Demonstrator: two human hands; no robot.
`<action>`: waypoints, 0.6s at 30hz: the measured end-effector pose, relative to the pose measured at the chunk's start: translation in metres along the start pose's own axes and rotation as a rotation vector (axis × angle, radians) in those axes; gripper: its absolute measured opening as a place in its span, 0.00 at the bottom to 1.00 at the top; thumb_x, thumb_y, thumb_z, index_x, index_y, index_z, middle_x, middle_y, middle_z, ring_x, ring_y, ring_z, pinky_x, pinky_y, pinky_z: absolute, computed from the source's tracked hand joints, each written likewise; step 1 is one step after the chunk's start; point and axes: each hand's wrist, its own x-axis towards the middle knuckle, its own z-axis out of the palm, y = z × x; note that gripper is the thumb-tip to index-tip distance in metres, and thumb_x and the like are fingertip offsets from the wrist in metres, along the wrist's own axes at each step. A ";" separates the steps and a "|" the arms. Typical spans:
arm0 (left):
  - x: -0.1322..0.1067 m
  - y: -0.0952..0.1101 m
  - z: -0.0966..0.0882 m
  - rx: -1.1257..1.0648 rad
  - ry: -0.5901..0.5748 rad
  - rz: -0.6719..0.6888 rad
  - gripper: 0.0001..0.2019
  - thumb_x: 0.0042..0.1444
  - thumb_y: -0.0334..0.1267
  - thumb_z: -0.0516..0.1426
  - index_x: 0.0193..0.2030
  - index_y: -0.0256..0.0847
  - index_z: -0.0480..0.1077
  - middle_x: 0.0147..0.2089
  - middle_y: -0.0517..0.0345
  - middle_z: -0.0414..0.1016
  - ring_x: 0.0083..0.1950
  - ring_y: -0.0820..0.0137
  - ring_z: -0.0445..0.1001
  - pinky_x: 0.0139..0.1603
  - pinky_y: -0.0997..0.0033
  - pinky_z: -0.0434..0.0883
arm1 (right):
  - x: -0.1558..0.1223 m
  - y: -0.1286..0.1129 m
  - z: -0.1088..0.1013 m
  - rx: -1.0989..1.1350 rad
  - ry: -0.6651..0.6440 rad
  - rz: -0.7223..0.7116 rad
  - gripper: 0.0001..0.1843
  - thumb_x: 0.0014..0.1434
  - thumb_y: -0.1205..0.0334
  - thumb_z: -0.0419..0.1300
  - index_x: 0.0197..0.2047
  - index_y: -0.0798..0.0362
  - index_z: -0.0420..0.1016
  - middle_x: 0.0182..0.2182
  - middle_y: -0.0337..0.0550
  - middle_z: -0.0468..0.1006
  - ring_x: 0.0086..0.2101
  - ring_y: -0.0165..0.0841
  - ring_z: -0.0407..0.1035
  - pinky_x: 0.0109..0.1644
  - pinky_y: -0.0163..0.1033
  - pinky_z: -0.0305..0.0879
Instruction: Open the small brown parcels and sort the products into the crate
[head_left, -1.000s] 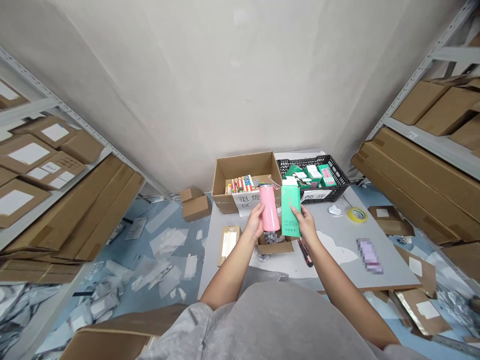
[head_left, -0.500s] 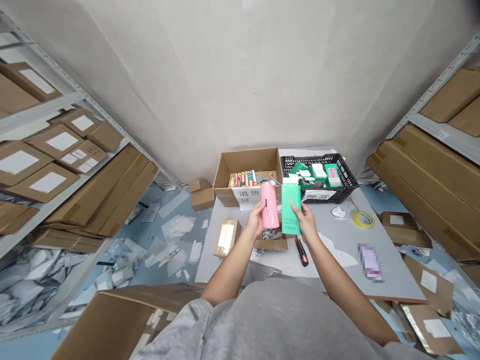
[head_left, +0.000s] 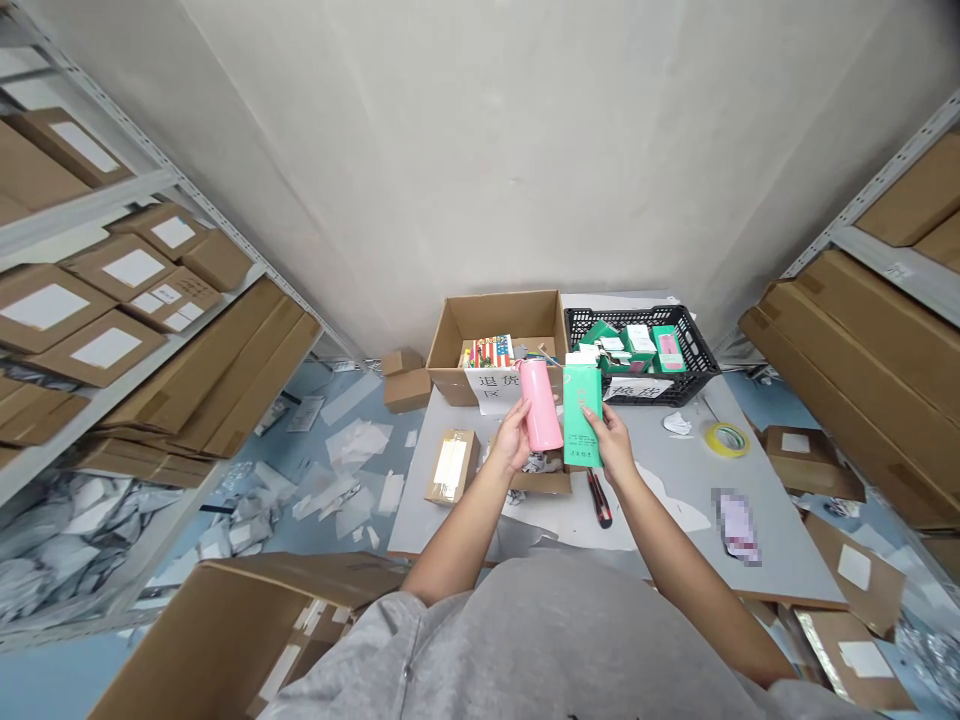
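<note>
Held in my left hand (head_left: 513,438) is a pink bottle (head_left: 541,405), tilted slightly to the left at its top. My right hand (head_left: 611,442) grips a tall green carton (head_left: 582,415) with its upper end open and white flaps showing. Bottle and carton are side by side, a small gap apart, above the table. Beneath them, partly hidden, lies an open cardboard box (head_left: 541,483) with crumpled paper inside. A red and black utility knife (head_left: 599,498) rests on the table just right of that box.
Behind my hands stand a large cardboard box (head_left: 456,385) and a black plastic crate (head_left: 701,368) with several green cartons. A small taped box (head_left: 452,466) sits left on the grey table (head_left: 780,530); a yellow tape roll (head_left: 726,440) lies right. Shelves with boxes flank both sides.
The pink bottle has turned in my left hand, so its dark lettering no longer shows, and its tilt has grown. The green carton stays almost in place in my right hand.
</note>
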 end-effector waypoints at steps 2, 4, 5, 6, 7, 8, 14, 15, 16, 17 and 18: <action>0.001 0.001 -0.002 -0.031 -0.021 -0.045 0.31 0.56 0.52 0.67 0.61 0.37 0.71 0.57 0.44 0.81 0.53 0.64 0.83 0.53 0.67 0.81 | 0.000 0.000 0.000 -0.002 0.002 0.005 0.39 0.46 0.38 0.75 0.56 0.51 0.79 0.55 0.51 0.82 0.47 0.47 0.79 0.51 0.49 0.78; 0.002 -0.001 -0.004 -0.014 0.027 -0.085 0.31 0.56 0.54 0.67 0.59 0.35 0.72 0.51 0.44 0.83 0.47 0.65 0.84 0.48 0.68 0.82 | 0.000 0.000 0.001 -0.006 0.006 0.009 0.39 0.46 0.38 0.75 0.56 0.51 0.79 0.54 0.51 0.82 0.46 0.46 0.79 0.51 0.49 0.78; 0.002 -0.002 -0.006 0.007 0.061 -0.088 0.31 0.55 0.55 0.67 0.58 0.35 0.72 0.47 0.45 0.83 0.43 0.66 0.84 0.45 0.69 0.82 | -0.001 0.001 0.002 -0.010 0.008 0.007 0.39 0.46 0.38 0.75 0.57 0.51 0.79 0.54 0.51 0.82 0.46 0.46 0.79 0.51 0.49 0.78; 0.003 -0.003 -0.007 0.023 0.088 -0.086 0.31 0.54 0.55 0.68 0.58 0.35 0.71 0.45 0.47 0.83 0.40 0.67 0.83 0.43 0.70 0.82 | -0.001 0.001 0.002 -0.015 0.009 0.003 0.39 0.46 0.38 0.75 0.57 0.51 0.78 0.55 0.51 0.82 0.47 0.46 0.79 0.50 0.49 0.78; 0.003 -0.003 -0.008 0.026 0.098 -0.083 0.32 0.53 0.55 0.69 0.57 0.36 0.71 0.44 0.48 0.83 0.39 0.68 0.82 0.41 0.71 0.81 | -0.002 0.001 0.002 -0.021 0.007 -0.003 0.40 0.47 0.38 0.74 0.57 0.51 0.78 0.55 0.51 0.82 0.47 0.46 0.79 0.51 0.49 0.77; 0.003 -0.003 -0.009 0.013 0.083 -0.085 0.33 0.53 0.56 0.69 0.58 0.36 0.71 0.44 0.49 0.82 0.38 0.69 0.82 0.40 0.72 0.81 | -0.002 0.002 0.002 -0.028 0.001 -0.010 0.40 0.47 0.38 0.74 0.58 0.51 0.78 0.56 0.51 0.81 0.48 0.46 0.79 0.51 0.49 0.77; 0.002 0.021 -0.007 -0.044 0.000 -0.116 0.39 0.53 0.66 0.64 0.59 0.35 0.72 0.41 0.51 0.81 0.36 0.72 0.79 0.35 0.76 0.77 | -0.002 0.008 -0.003 -0.140 -0.056 -0.138 0.45 0.46 0.41 0.76 0.63 0.50 0.70 0.62 0.55 0.74 0.56 0.46 0.74 0.60 0.50 0.73; 0.002 0.029 -0.005 -0.008 0.052 -0.047 0.38 0.52 0.65 0.66 0.59 0.36 0.72 0.43 0.51 0.81 0.36 0.73 0.79 0.37 0.76 0.77 | -0.002 0.010 -0.005 -0.175 -0.072 -0.178 0.46 0.45 0.43 0.77 0.64 0.49 0.68 0.63 0.56 0.73 0.57 0.46 0.73 0.62 0.51 0.71; 0.002 0.038 -0.001 0.032 0.107 0.049 0.37 0.51 0.64 0.68 0.58 0.37 0.71 0.45 0.51 0.81 0.38 0.73 0.79 0.40 0.75 0.78 | -0.003 0.011 -0.007 -0.219 -0.089 -0.221 0.46 0.46 0.44 0.77 0.64 0.49 0.67 0.63 0.56 0.71 0.57 0.46 0.72 0.63 0.51 0.70; 0.003 0.049 0.003 0.071 0.154 0.158 0.37 0.50 0.64 0.69 0.57 0.38 0.71 0.48 0.51 0.81 0.42 0.72 0.80 0.45 0.74 0.79 | -0.004 0.012 -0.008 -0.276 -0.101 -0.268 0.46 0.47 0.46 0.76 0.65 0.49 0.66 0.63 0.56 0.71 0.58 0.46 0.72 0.64 0.52 0.69; 0.005 0.060 0.009 0.103 0.173 0.268 0.37 0.50 0.65 0.69 0.58 0.39 0.71 0.50 0.51 0.80 0.46 0.70 0.81 0.50 0.72 0.79 | -0.006 0.013 -0.009 -0.342 -0.107 -0.320 0.45 0.48 0.47 0.75 0.65 0.49 0.65 0.63 0.55 0.70 0.58 0.46 0.71 0.65 0.53 0.68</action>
